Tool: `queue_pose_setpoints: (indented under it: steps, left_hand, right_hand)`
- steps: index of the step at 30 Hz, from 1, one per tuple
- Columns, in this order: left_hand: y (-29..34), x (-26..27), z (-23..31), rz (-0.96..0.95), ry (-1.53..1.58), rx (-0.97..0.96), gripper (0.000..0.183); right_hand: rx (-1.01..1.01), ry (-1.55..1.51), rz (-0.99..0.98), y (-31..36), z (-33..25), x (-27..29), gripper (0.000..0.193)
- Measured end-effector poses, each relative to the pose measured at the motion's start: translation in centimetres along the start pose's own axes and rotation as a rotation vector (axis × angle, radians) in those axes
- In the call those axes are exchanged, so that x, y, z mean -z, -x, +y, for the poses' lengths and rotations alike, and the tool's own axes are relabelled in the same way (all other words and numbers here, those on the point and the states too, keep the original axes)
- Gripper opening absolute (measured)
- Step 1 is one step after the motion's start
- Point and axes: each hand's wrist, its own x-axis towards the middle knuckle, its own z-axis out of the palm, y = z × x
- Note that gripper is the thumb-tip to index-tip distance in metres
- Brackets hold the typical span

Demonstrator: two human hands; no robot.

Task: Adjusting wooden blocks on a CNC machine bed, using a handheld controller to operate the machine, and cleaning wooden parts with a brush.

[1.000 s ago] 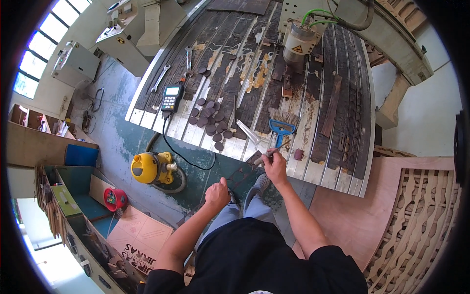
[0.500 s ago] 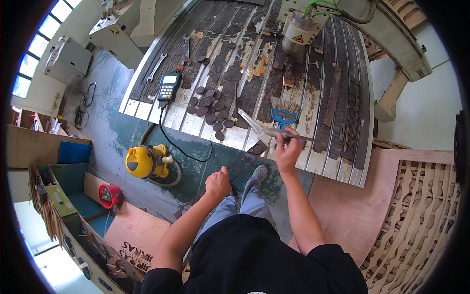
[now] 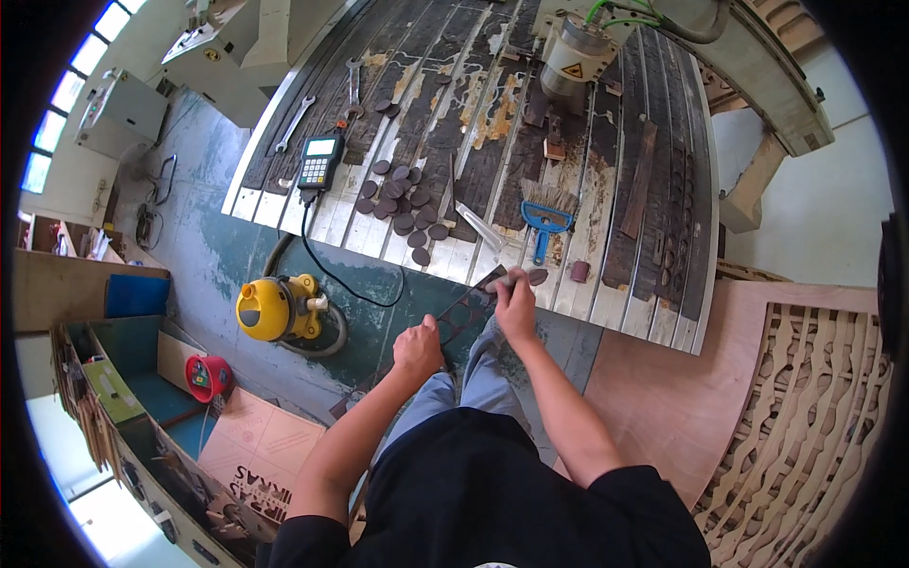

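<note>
A thin dark strip with round cut-outs (image 3: 461, 314) runs slantwise between my hands, just off the near table edge. My left hand (image 3: 418, 348) is closed round its lower end. At the upper end, my right hand (image 3: 516, 308) is closed with its fingertips against a slim dark piece with a rounded tip (image 3: 538, 276); its kind is unclear. Near it on the table lie a pale metal bar (image 3: 480, 225), a blue-handled brush (image 3: 546, 222) and a small reddish-brown cylinder (image 3: 579, 272). Several dark round discs (image 3: 402, 201) lie in a cluster to the left.
The slatted machine table (image 3: 592, 293) carries a spindle head (image 3: 576, 59) at the back, a handheld keypad controller (image 3: 319, 163) and two wrenches (image 3: 296, 123). A yellow vacuum (image 3: 265, 310) stands on the floor at left. A sheet with wavy cut-outs (image 3: 814, 417) leans right.
My right hand has moved left and down toward the strip. The strip's upper end has come up to it. The small cylinder now shows on the table. My left hand barely moved.
</note>
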Motion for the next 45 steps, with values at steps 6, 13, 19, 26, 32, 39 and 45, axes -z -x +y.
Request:
queue_pose_setpoints:
  steps: [6,13,19,26,32,39,45]
  left_hand:
    - [-0.3,1.2,-0.4,-0.009,0.009,0.036,0.028]
    - [-1.1,2.3,0.3,-0.02,0.007,-0.019,0.032]
    - [0.0,4.9,1.4,0.072,0.072,-0.042,0.033]
    - [1.7,6.7,2.3,0.153,0.236,-0.164,0.04]
    - [2.3,8.2,3.4,0.284,0.15,-0.195,0.046]
    - [2.6,10.8,3.8,0.328,0.24,-0.261,0.051]
    - [-0.3,14.0,6.0,0.513,0.66,-0.584,0.053]
  right_hand:
    - [0.062,-0.055,0.175,-4.3,-5.7,3.7,0.024]
    - [0.164,-0.048,0.344,-6.2,-5.6,5.5,0.015]
    - [-0.348,-0.536,0.266,-4.4,-1.1,6.5,0.002]
    - [-0.674,-1.135,-0.128,-5.0,-3.9,6.9,0.018]
    - [-0.538,-1.016,-0.064,-7.1,-8.0,6.8,0.019]
    - [-0.455,-1.047,-0.005,-7.8,-11.8,7.8,0.014]
    - [-0.33,-1.008,-0.036,-7.5,-14.5,7.4,0.016]
